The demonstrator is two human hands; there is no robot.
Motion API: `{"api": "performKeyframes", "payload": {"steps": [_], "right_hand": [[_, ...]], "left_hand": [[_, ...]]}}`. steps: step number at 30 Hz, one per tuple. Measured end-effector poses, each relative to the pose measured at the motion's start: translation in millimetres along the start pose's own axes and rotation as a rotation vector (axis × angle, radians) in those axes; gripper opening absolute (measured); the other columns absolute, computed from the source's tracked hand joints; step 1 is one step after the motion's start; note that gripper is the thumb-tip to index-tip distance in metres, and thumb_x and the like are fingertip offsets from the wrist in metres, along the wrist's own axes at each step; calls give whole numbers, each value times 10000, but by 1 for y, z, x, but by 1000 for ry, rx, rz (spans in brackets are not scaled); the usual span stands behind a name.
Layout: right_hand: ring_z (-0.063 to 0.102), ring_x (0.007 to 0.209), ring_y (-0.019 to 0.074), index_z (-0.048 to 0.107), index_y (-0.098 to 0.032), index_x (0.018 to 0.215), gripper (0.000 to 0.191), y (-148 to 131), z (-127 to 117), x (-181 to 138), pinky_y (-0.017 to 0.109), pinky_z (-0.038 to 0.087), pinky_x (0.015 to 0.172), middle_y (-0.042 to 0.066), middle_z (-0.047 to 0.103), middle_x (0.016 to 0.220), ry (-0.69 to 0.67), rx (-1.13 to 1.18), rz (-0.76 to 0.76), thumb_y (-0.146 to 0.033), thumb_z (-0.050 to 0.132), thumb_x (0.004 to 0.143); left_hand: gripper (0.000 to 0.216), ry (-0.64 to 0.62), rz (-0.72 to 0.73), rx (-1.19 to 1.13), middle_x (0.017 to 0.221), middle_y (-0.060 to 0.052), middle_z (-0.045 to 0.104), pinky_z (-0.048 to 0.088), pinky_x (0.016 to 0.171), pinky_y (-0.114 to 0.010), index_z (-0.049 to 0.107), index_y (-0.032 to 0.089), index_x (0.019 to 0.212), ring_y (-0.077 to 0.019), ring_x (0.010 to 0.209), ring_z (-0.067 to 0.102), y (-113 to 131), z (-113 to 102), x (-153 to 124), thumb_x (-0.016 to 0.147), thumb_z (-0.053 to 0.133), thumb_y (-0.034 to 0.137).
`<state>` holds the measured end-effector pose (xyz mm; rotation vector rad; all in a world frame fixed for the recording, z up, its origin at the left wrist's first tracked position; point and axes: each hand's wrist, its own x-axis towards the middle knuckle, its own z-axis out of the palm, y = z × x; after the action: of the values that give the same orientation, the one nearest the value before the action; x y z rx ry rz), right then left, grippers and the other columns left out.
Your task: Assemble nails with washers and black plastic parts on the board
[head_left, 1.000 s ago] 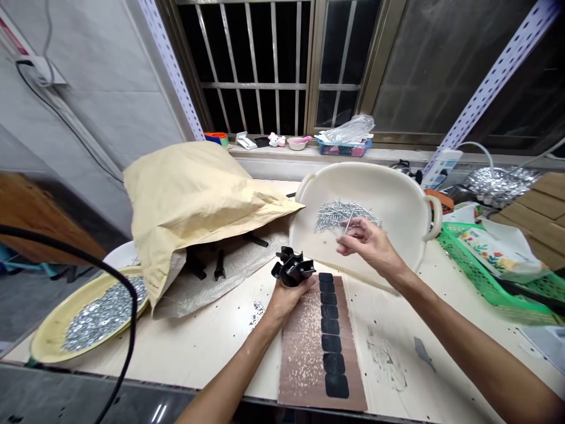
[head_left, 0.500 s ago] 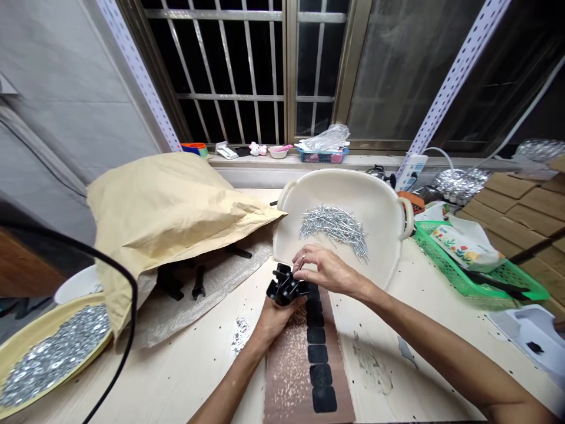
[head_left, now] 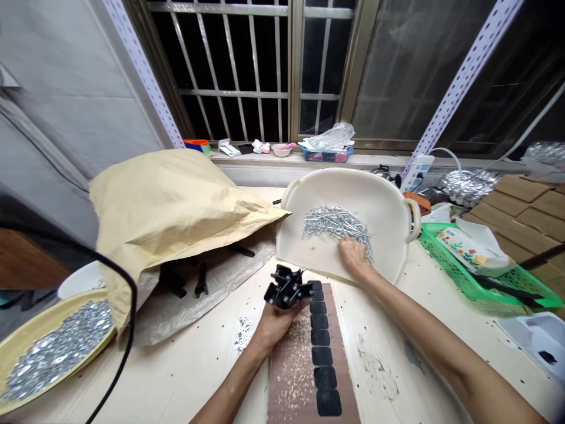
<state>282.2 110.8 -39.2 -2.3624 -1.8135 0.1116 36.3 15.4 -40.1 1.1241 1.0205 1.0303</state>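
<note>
My left hand [head_left: 279, 323] is closed around a bunch of black plastic parts [head_left: 286, 287], held upright above the far end of a brown board [head_left: 293, 377]. A row of black rounded-square pads [head_left: 321, 356] runs along that board, with pale crumbs scattered beside it. My right hand [head_left: 354, 256] reaches into a cream plastic basin [head_left: 384, 206], at the near edge of a heap of thin metal pins, like rivets [head_left: 329, 222]. Its fingers are curled down among the pins, and whatever they pinch is hidden.
A large tan paper sack [head_left: 176, 200] lies at the left, more black parts showing at its mouth. Metal washers fill a yellow basin [head_left: 99, 341] at lower left. Small silvery pieces [head_left: 243, 334] lie by my left forearm. A green basket [head_left: 481, 288] stands at right, near cardboard boxes [head_left: 525, 206].
My right hand has left the black parts and moved right and away from me into the basin's pins. My left hand keeps its hold. The view has shifted slightly.
</note>
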Motion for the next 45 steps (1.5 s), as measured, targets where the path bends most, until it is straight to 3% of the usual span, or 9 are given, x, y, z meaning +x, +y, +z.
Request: {"api": "performKeyframes", "payload": {"steps": [6,10,13,23,28,34,39,42,45], "right_hand": [[612,891,257,640,-106,1000,295,8,-27,-15,345,440,754,158,664,945,88,75,-43,-158,397,842],[637,718,160,637,-176,1026,301,1,-69,-45,276,483,660,65,670,892,242,541,-330,-319,415,882],[630,657,130,650,-187,981,280,-16,-93,-68,260,490,629,43,657,832,214,713,-536,-367,458,886],[578,750,124,639,-200,904,207,-46,-103,-75,265,455,691,21,611,806,59,506,-917,-286,452,922],[582,747,104,636,-207,930,213,-52,-106,-72,252,466,702,12,621,834,-39,506,-1036,-246,426,933],[584,883,155,617,-205,1029,236,-70,-85,-80,321,485,789,59,619,952,133,598,-956,-240,402,939],[592,908,157,534,-249,1177,282,-80,-66,-83,334,496,805,41,631,998,7,742,-947,-253,481,900],[581,942,161,473,-216,1242,370,-69,-54,-52,317,491,788,67,599,1100,9,665,-748,-326,500,889],[580,897,168,610,-158,1025,287,-52,-35,-7,284,453,754,90,611,1031,66,263,-364,-286,370,936]], "left_hand": [[286,19,-33,-304,638,-8,615,467,680,-271,623,132,774,-130,621,588,4,-16,13,641,758,346],[304,2,-36,-237,590,6,582,419,568,-236,598,129,731,-110,553,543,3,-21,17,622,765,358],[297,-7,-32,-118,546,3,570,389,528,-232,590,132,653,-112,519,519,2,-18,17,622,755,377],[170,6,26,154,524,-6,588,395,517,-258,646,176,619,-163,507,527,15,-12,15,596,739,317],[169,2,164,230,769,-27,698,465,747,-320,717,205,776,-249,803,623,13,-14,17,611,700,233],[151,58,145,198,696,-19,679,469,740,-320,714,203,764,-239,774,626,5,-17,22,613,706,208],[159,98,54,125,602,-4,628,442,591,-283,684,176,732,-183,591,575,5,-17,23,619,724,281],[153,134,40,135,549,-3,598,437,578,-281,663,169,665,-167,548,550,8,-18,21,617,730,298],[174,154,52,120,587,-19,630,464,616,-299,675,175,692,-185,587,578,13,-16,13,614,738,317]]}}
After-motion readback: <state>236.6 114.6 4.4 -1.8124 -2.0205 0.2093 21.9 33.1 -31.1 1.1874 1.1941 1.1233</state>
